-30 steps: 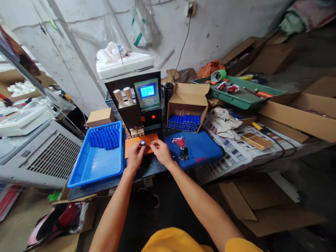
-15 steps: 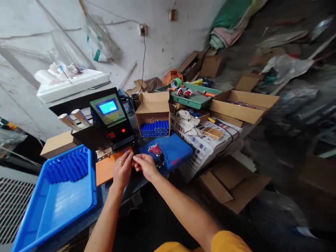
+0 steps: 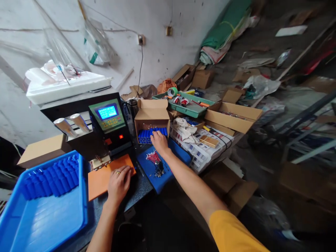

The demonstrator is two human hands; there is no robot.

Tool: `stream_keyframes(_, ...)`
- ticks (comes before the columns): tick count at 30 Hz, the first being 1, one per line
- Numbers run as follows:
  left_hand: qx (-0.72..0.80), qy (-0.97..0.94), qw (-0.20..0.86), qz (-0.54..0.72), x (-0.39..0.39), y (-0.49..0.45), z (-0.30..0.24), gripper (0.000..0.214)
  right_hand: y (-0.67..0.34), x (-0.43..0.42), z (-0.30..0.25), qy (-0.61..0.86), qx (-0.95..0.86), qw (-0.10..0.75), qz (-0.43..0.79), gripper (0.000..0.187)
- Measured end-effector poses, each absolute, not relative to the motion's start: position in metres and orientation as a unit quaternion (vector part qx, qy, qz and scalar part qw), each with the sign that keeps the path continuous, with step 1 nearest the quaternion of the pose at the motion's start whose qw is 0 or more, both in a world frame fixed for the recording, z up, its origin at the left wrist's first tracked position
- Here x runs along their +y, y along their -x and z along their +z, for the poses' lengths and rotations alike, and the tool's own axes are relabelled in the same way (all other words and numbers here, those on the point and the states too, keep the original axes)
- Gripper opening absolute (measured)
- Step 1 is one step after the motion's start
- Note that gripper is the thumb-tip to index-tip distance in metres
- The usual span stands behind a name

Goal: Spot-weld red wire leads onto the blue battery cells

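My left hand rests on the front edge of an orange pad below the head of a black spot-welding machine; its fingers are curled and whatever lies under them is hidden. My right hand reaches forward to the open cardboard box of blue cylindrical cells, fingers at the cells at the box mouth. Between my hands lies a bundle of red-tipped wires on a blue cloth.
A blue tray holding a row of blue cells sits at the left. White crate, green tray of tools, long cardboard box and rag fill the right. White foam slab tops the machine. Cardboard litters the floor.
My right hand left the orange pad and went forward right to the box of cells. My left hand stayed on the pad. The view swung to the right.
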State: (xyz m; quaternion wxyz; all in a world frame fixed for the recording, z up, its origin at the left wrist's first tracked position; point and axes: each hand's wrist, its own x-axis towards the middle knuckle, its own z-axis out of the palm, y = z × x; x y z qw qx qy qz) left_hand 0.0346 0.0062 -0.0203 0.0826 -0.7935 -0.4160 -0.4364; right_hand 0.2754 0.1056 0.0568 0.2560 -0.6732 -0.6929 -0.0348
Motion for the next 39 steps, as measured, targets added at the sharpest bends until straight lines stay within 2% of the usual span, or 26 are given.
stream_keyframes(5,-0.417,0.792,0.074,-0.44,0.007,-0.037,-0.019,0.014,-0.266,0.123,0.078,0.677,-0.727,0.074,-0.082,0.034)
stream_keyframes(11,-0.419,0.792,0.05,-0.441,0.007,-0.036,-0.018,0.014,-0.245,0.138,0.088,0.652,-0.754,-0.017,-0.084,0.036)
stream_keyframes(19,-0.427,0.783,0.022,-0.451,0.006,-0.034,-0.015,0.015,-0.243,0.136,0.097,0.647,-0.759,-0.047,-0.066,0.034)
stream_keyframes(23,-0.449,0.77,-0.01,-0.454,0.006,-0.033,-0.016,0.018,-0.258,0.117,0.083,0.661,-0.747,0.031,-0.069,0.033)
stream_keyframes(25,-0.453,0.764,-0.027,-0.458,0.006,-0.032,-0.016,0.019,-0.271,0.106,0.068,0.68,-0.729,0.077,-0.021,0.031)
stream_keyframes(29,-0.465,0.754,-0.038,-0.463,0.006,-0.033,-0.016,0.02,-0.297,0.093,0.035,0.72,-0.676,0.076,0.139,0.021)
stream_keyframes(39,-0.506,0.73,-0.065,-0.455,0.006,-0.036,-0.015,0.029,-0.306,0.091,0.023,0.719,-0.663,0.085,0.191,0.022)
